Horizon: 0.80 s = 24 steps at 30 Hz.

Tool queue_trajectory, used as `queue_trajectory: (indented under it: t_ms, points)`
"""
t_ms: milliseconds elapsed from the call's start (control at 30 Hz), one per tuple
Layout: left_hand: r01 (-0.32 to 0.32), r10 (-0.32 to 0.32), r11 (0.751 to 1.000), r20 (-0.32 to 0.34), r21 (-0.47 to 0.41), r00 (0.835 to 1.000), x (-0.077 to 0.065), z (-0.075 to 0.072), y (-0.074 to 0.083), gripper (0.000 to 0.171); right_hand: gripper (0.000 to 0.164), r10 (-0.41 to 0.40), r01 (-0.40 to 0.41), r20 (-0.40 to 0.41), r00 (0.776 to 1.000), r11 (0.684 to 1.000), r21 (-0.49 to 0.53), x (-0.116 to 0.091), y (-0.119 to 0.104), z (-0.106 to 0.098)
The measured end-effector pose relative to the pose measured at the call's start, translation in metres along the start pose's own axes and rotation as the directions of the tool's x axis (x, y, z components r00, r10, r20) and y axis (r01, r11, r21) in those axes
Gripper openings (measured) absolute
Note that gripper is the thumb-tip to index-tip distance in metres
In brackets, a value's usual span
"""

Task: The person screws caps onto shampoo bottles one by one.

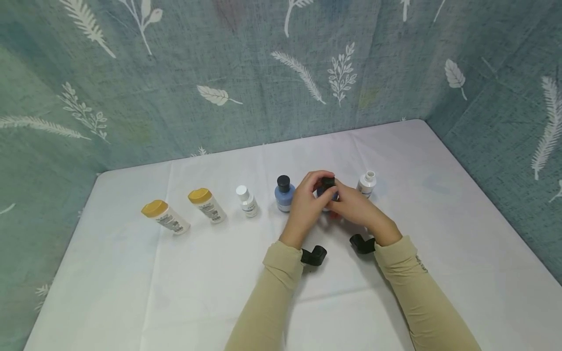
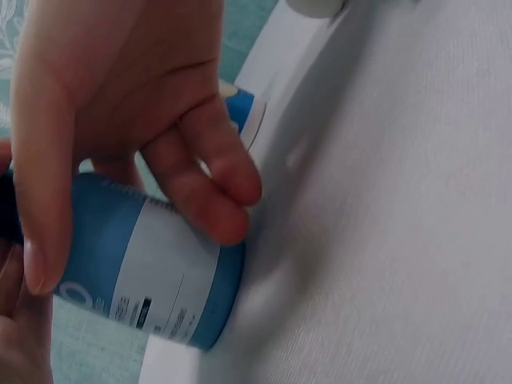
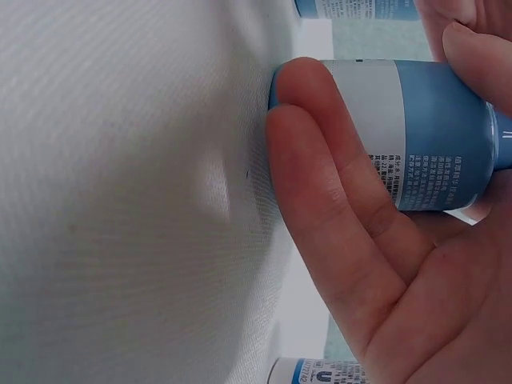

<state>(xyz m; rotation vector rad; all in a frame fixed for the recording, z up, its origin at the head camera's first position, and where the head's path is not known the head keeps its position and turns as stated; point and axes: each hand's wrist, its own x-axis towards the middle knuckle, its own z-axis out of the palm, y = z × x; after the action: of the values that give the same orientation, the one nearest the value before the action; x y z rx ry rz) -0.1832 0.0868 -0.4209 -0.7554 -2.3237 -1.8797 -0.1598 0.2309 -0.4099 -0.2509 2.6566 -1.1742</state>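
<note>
Both hands are gathered round a blue bottle [image 2: 172,268] with a white label band and a black cap [image 1: 328,182]. My left hand [image 1: 308,199] grips it near the shoulder, its thumb lying across the upper part in the left wrist view. From the other side my right hand [image 1: 354,207] holds it, with two fingers [image 3: 308,184] extended along the label. Fingers partly cover the cap. Just left of the hands stands a second blue bottle [image 1: 285,196], also black-capped. A white bottle [image 1: 366,183] with its mouth uncovered is beyond the right hand.
Further left on the white-covered table [image 1: 210,278] stand a small white bottle [image 1: 248,203] and two white bottles with yellow caps, one nearer [image 1: 208,206] and one at the far left [image 1: 167,217]. Patterned green cloth [image 1: 246,73] rises behind the table.
</note>
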Motion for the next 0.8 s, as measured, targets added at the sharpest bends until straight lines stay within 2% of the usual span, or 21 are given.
queue_trajectory:
  t_ms: [133,300,533,800]
  points:
    - [0.021,-0.019,0.998,-0.032,0.063,0.999,0.0001,0.0036,0.0020,0.024,0.051,-0.003,0.003,-0.003,1.000,1.000,0.018,0.0012,0.0014,0.0012]
    - [0.047,-0.042,0.995,-0.054,0.086,0.998,-0.0018,0.0048,0.0047,0.022,0.048,0.001,-0.001,0.004,1.000,1.000,0.024,0.0019,0.0009,0.0022]
    - [0.018,-0.017,0.999,-0.029,0.037,0.999,-0.0019,0.0025,0.0020,0.023,0.051,0.019,-0.019,0.001,1.000,1.000,0.017,0.0016,0.0011,0.0016]
    - [0.072,-0.072,0.997,-0.010,-0.007,0.997,-0.0025,0.0007,0.0020,0.032,0.051,0.015,-0.015,0.002,1.000,1.000,0.017,0.0018,0.0016,0.0012]
